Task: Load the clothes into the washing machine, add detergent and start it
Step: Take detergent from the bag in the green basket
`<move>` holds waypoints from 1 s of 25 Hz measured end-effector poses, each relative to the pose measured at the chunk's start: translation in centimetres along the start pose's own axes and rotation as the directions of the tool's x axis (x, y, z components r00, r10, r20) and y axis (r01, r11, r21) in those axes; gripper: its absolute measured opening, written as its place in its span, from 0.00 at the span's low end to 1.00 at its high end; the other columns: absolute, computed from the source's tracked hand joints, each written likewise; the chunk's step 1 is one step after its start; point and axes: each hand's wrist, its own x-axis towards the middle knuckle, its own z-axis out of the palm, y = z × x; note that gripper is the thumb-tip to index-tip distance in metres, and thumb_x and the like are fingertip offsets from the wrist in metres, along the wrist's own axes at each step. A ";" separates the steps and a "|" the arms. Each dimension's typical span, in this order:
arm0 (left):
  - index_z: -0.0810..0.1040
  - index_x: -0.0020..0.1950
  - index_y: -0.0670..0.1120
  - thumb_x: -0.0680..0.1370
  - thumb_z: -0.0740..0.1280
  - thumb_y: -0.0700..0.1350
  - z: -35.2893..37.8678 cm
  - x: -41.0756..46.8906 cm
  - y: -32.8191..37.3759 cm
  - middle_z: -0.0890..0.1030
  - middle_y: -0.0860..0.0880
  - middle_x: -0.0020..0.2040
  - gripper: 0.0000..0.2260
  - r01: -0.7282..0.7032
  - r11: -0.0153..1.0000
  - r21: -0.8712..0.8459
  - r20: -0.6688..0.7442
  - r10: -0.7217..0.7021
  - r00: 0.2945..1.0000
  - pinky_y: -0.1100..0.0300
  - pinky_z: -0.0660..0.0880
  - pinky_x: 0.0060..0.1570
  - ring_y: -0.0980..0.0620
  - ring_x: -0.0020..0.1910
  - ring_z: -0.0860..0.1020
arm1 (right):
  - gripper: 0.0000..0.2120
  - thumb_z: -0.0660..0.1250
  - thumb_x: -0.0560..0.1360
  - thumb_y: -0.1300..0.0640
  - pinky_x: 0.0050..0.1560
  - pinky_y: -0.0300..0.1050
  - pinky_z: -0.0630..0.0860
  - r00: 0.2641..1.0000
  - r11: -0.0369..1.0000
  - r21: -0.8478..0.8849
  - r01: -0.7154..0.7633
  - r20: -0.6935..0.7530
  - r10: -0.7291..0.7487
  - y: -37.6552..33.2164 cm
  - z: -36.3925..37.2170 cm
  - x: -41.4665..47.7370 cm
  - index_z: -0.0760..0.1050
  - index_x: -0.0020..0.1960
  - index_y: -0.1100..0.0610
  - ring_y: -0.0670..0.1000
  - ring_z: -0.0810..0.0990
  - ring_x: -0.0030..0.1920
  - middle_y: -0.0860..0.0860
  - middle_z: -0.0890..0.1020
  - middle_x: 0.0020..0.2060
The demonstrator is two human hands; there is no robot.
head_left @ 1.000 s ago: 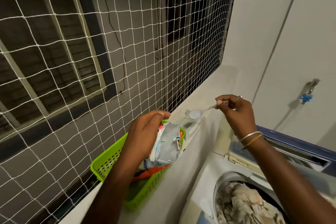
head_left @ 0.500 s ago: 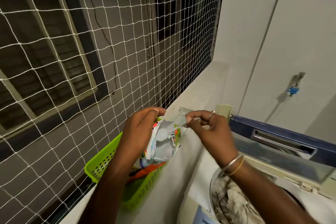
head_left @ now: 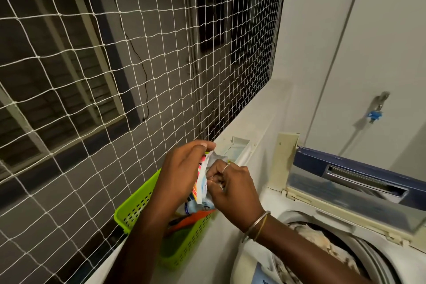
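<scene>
A white detergent packet [head_left: 204, 180] with colourful print stands in a green perforated basket [head_left: 147, 205] on the ledge. My left hand [head_left: 182, 173] grips the packet's top from the left. My right hand [head_left: 232, 189] reaches into the packet's opening with its fingers closed; what it holds is hidden. At the lower right the top-loading washing machine [head_left: 311, 205] has its lid [head_left: 359, 180] raised, and pale clothes [head_left: 322, 244] fill the drum.
A white net [head_left: 138, 76] covers the window opening on the left. A small white tray [head_left: 237, 147] lies on the ledge behind the basket. A tap with a blue fitting [head_left: 374, 110] sticks out of the right wall.
My right hand came down from above the ledge and went into the packet's mouth. My left hand kept its hold on the packet. The view shifted slightly right.
</scene>
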 end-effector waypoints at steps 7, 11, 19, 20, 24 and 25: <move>0.85 0.52 0.52 0.76 0.57 0.52 0.2 0.1 0.1 0.86 0.57 0.49 0.17 -0.006 1.000 -0.017 0.021 0.006 1.000 0.48 0.78 0.61 0.57 0.52 0.83 | 0.05 0.67 0.72 0.45 0.51 0.46 0.68 0.999 0.984 -0.174 0.023 -0.040 -0.030 0.5 -0.9 0.5 0.75 0.42 0.46 0.43 0.76 0.42 0.42 0.79 0.36; 0.85 0.52 0.52 0.76 0.57 0.51 0.2 0.3 -0.1 0.86 0.56 0.50 0.17 -0.012 0.999 -0.039 0.044 0.014 0.999 0.46 0.77 0.60 0.54 0.53 0.83 | 0.02 0.66 0.70 0.49 0.53 0.49 0.71 1.000 0.996 -0.085 0.016 0.016 -0.015 0.1 -0.5 -0.1 0.74 0.40 0.46 0.41 0.76 0.41 0.40 0.79 0.35; 0.85 0.51 0.52 0.75 0.57 0.51 0.7 0.6 -0.2 0.85 0.58 0.50 0.17 -0.027 1.000 -0.008 0.056 0.027 0.998 0.48 0.77 0.61 0.57 0.54 0.82 | 0.08 0.62 0.68 0.44 0.53 0.48 0.69 0.997 0.969 -0.246 -0.004 0.074 0.022 0.8 -0.8 0.4 0.76 0.38 0.46 0.44 0.76 0.44 0.43 0.80 0.34; 0.85 0.51 0.52 0.75 0.57 0.51 0.8 0.6 -0.2 0.86 0.57 0.50 0.16 -0.026 1.000 -0.009 0.053 0.026 0.998 0.48 0.77 0.61 0.56 0.54 0.82 | 0.06 0.63 0.68 0.45 0.53 0.49 0.69 0.995 0.963 -0.270 0.011 0.095 0.015 0.8 -1.0 0.4 0.75 0.37 0.46 0.44 0.76 0.43 0.43 0.80 0.33; 0.85 0.50 0.53 0.75 0.58 0.51 1.4 0.6 0.1 0.86 0.58 0.49 0.16 -0.034 0.999 0.010 0.022 0.034 0.999 0.50 0.76 0.62 0.57 0.54 0.82 | 0.06 0.61 0.66 0.43 0.49 0.50 0.72 0.981 0.958 -0.265 0.112 0.185 -0.064 0.5 -1.9 0.7 0.72 0.36 0.44 0.45 0.75 0.39 0.41 0.77 0.30; 0.85 0.49 0.53 0.75 0.58 0.51 1.5 0.4 0.2 0.85 0.60 0.49 0.16 -0.040 0.999 0.022 0.009 0.040 0.999 0.53 0.76 0.62 0.59 0.54 0.81 | 0.07 0.59 0.66 0.42 0.47 0.50 0.73 0.975 0.955 -0.256 0.149 0.201 -0.098 0.5 -2.1 0.8 0.73 0.37 0.43 0.45 0.76 0.40 0.41 0.78 0.31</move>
